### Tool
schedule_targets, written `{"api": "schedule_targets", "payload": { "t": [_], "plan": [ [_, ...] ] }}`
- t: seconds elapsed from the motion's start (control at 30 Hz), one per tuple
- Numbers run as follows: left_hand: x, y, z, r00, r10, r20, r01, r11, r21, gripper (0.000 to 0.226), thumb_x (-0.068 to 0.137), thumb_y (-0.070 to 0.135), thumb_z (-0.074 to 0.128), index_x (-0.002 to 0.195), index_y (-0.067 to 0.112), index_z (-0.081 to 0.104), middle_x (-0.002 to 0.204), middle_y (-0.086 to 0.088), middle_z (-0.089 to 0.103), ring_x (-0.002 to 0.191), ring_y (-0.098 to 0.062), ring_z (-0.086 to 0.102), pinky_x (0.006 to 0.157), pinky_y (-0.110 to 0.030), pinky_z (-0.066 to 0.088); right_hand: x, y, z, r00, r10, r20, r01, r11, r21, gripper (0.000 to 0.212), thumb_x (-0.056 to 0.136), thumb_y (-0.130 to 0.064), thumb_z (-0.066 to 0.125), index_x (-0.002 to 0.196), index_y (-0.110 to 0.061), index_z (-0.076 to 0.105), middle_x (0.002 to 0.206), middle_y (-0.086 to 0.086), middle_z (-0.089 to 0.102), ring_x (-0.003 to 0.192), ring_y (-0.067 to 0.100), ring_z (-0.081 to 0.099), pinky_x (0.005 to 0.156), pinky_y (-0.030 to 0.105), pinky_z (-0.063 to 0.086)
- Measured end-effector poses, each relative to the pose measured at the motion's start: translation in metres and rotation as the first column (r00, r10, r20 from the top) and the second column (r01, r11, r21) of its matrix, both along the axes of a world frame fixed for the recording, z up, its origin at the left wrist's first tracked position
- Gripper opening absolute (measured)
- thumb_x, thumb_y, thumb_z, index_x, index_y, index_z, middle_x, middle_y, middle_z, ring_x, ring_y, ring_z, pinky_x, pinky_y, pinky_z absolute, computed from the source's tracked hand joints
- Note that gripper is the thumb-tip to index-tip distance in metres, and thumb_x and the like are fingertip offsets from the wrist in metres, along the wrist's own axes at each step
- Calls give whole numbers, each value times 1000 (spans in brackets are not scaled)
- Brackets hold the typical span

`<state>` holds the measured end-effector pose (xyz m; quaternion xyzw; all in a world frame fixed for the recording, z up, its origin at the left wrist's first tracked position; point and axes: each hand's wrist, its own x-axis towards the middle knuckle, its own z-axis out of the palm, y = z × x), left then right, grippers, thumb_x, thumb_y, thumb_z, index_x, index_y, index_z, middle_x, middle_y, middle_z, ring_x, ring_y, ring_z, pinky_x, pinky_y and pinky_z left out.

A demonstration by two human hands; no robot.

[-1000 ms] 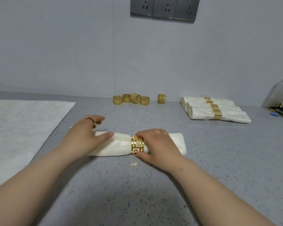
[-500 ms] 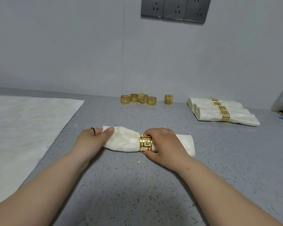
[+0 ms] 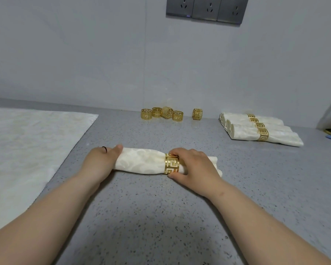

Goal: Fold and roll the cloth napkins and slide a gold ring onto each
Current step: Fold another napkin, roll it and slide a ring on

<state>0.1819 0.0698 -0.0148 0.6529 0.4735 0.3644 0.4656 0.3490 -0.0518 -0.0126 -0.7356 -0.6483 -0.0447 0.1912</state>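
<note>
Now left hand (image 3: pixel 101 163) grips the rolled napkin (image 3: pixel 141 162) endwise, right hand (image 3: pixel 195 165) pinches its gold ring (image 3: pixel 172 163).

A rolled napkin (image 3: pixel 141 161) lies crosswise on the speckled grey bench (image 3: pixel 161 217); the left hand (image 3: pixel 101 161) grips its left end, thumb on top; the right hand (image 3: pixel 195 165) curls over the gold ring (image 3: pixel 172 163), which sits around the roll right of its middle; flat cloth (image 3: pixel 27 146) lies spread at the left; four loose rings (image 3: pixel 161 113) cluster by the wall, a fifth ring (image 3: pixel 197 114) just beside them; several finished rolls (image 3: pixel 256 129), each ringed, lie side by side at the right; grey sockets (image 3: pixel 206 8) are set in the wall above.
</note>
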Motion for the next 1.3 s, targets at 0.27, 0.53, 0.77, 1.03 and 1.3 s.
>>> {"api": "schedule_targets", "payload": {
  "t": [0.27,0.53,0.77,1.03,1.3],
  "plan": [
    [-1,-2,2,965,153,-212,-68,929,365,27,89,36,53,87,9,54,93,-7,55,90,-27,50,73,-32,36,-1,2,-3,998,30,52,-30,999,13,51,83,-40,61,129,-26,45,128,-6,48,115,15,43,93,22,24],
    [20,-30,-9,744,82,-663,570,438,695,76,65,70,34,110,17,64,96,5,71,83,-13,68,81,-31,47,-10,5,-5,995,99,22,-99,995,12,55,80,-40,64,129,-24,46,126,-5,52,118,14,42,97,23,23],
    [21,-27,-6,692,3,-722,634,477,609,64,73,62,55,125,24,56,115,9,65,106,-15,61,94,-29,41,-9,1,-2,997,66,26,-66,998,2,57,83,-38,61,133,-24,40,129,-4,52,120,14,42,100,21,21],
    [13,-21,-7,722,47,-690,599,457,658,58,61,57,61,105,20,69,94,5,72,84,-19,68,80,-33,49,-1,-1,-1,995,8,103,-9,1000,9,32,88,-32,53,118,-22,53,113,-1,58,109,15,44,90,21,22],
    [14,-21,-5,716,32,-697,588,510,628,76,74,69,43,138,30,37,136,11,49,124,-12,43,103,-22,23,-1,-2,-3,994,58,94,-66,995,81,51,84,-32,58,132,-22,42,130,-2,48,125,15,36,100,17,13]
  ]
}}
